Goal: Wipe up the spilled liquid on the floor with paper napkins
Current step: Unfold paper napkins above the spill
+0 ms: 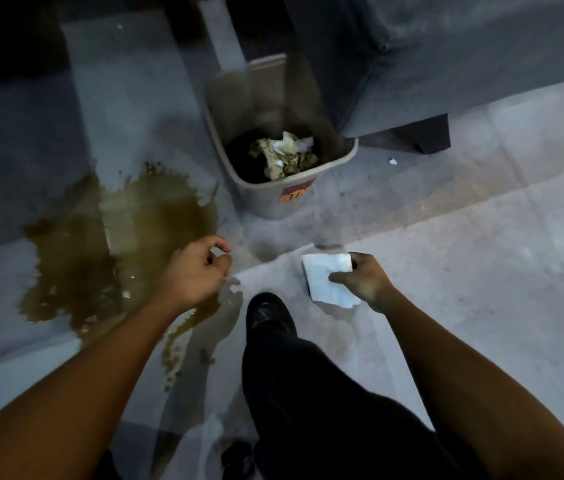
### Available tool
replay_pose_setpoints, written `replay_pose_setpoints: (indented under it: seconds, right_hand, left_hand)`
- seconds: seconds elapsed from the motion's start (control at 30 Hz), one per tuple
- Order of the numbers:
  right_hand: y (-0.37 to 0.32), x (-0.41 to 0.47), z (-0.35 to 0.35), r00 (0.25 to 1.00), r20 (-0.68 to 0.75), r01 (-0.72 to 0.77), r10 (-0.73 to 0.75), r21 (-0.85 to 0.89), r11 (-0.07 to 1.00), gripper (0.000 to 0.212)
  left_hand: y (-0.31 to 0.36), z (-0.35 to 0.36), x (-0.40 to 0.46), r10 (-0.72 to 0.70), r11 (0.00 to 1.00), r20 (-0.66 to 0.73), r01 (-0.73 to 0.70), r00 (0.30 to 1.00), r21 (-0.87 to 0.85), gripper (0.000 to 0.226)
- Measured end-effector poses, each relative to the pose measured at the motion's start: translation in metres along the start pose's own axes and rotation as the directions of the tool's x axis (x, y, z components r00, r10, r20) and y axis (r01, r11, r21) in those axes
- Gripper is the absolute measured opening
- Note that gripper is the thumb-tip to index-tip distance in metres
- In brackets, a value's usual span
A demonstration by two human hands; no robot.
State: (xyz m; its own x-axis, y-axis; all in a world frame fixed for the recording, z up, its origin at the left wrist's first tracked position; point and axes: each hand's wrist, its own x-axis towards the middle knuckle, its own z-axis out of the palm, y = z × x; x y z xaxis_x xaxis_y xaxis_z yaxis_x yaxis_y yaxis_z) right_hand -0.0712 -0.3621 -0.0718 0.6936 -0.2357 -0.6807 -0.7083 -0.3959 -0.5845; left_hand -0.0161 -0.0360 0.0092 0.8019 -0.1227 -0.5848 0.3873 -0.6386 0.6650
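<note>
Your right hand [365, 278] pinches a clean napkin [330, 278]; left hand [197, 268] curled, empty. Next, press it onto the spill [107, 244].

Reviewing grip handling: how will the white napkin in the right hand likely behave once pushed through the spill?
The napkin, pinched by the right hand, is thin and folded: probably light and floppy. In the brown spill it likely soaks, goes limp and tears easily.
</note>
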Motion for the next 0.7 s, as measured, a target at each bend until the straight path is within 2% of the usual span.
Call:
replay_pose_setpoints:
  seconds: [0.1, 0.2, 0.27, 0.37, 0.4, 0.5, 0.63, 0.7]
  right_hand:
    - [-0.053, -0.043, -0.009, 0.971, 0.184, 0.143, -0.155, 0.076, 0.987, 0.028]
    - [-0.119, -0.094, -0.020, 0.879, 0.373, 0.245, -0.297, 0.183, 0.952, 0.029]
    - [-0.166, -0.134, -0.025, 0.805, 0.451, 0.289, -0.385, 0.268, 0.919, 0.033]
    - [-0.221, -0.175, -0.026, 0.713, 0.535, 0.259, -0.453, 0.399, 0.879, 0.045]
    - [-0.245, -0.191, -0.023, 0.690, 0.548, 0.283, -0.472, 0.396, 0.873, 0.047]
    - [-0.303, -0.228, -0.012, 0.648, 0.568, 0.333, -0.508, 0.389, 0.859, 0.050]
    - [-0.359, -0.279, 0.013, 0.606, 0.603, 0.336, -0.518, 0.397, 0.854, 0.053]
    - [-0.373, -0.302, 0.035, 0.620, 0.557, 0.377, -0.552, 0.406, 0.833, 0.047]
  left_hand:
    - [0.021, -0.002, -0.035, -0.025, 0.994, -0.012, 0.024, 1.000, -0.111, 0.009]
    - [0.051, -0.006, -0.073, -0.049, 0.941, 0.011, 0.050, 0.999, -0.333, 0.009]
    - [0.072, -0.021, -0.103, -0.020, 0.851, 0.036, 0.035, 0.999, -0.524, 0.018]
    - [0.089, -0.043, -0.137, 0.050, 0.629, 0.075, 0.027, 0.996, -0.777, 0.038]
    - [0.093, -0.060, -0.152, 0.079, 0.582, 0.052, -0.004, 0.996, -0.813, 0.043]
    - [0.098, -0.109, -0.184, 0.107, 0.539, -0.061, -0.109, 0.992, -0.835, 0.044]
    - [0.090, -0.187, -0.222, 0.084, 0.561, -0.248, -0.252, 0.965, -0.789, 0.037]
    - [0.082, -0.215, -0.236, 0.093, 0.543, -0.318, -0.316, 0.943, -0.778, 0.035]
